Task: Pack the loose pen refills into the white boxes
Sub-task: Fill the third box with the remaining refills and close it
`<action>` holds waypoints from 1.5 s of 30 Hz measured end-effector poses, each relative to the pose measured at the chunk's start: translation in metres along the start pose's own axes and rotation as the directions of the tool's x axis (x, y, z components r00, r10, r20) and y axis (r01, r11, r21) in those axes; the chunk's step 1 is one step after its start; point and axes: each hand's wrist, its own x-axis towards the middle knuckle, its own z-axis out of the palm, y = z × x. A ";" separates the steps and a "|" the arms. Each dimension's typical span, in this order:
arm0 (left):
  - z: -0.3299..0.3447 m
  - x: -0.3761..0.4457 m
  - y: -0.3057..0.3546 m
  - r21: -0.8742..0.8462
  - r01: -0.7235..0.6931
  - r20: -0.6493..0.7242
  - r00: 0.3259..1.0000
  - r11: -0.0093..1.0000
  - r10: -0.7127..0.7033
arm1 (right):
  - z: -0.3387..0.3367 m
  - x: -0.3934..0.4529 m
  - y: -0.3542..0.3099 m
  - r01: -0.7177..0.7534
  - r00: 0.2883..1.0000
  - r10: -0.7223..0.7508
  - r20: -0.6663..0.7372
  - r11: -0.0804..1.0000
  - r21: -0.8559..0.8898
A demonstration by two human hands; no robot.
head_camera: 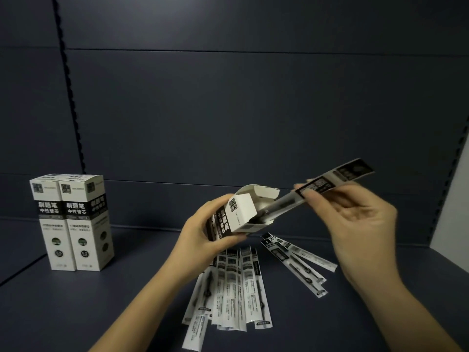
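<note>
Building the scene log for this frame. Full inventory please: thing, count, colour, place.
open box: 1, white with black band, held tilted in the air at centre, top flaps open
held refill: 1, clear sleeve with black-and-white print, lower end in the open box's mouth, upper end up to the right
closed boxes: 2 across the front, white with black band, upright side by side at left on the surface
loose refills: exact count unclear, black-and-white sleeves, lying overlapped below the hands
surface: 1, dark blue-grey, under everything
back panels: dark blue-grey, behind
left hand: grips the open box
right hand: pinches the held refill
</note>
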 end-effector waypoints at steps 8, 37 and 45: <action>0.000 0.000 0.002 -0.018 0.013 -0.007 1.000 1.000 -0.013 | 0.002 -0.011 0.012 0.067 0.986 -0.045 0.161 0.988 -0.137; 0.000 0.000 0.003 -0.001 -0.019 -0.002 1.000 1.000 0.019 | 0.026 -0.029 0.040 0.384 0.800 -0.032 0.599 0.794 -0.470; -0.005 0.001 0.003 -0.017 -0.014 -0.043 0.999 1.000 0.013 | 0.024 -0.042 0.039 0.323 0.868 -0.055 0.494 0.817 -0.477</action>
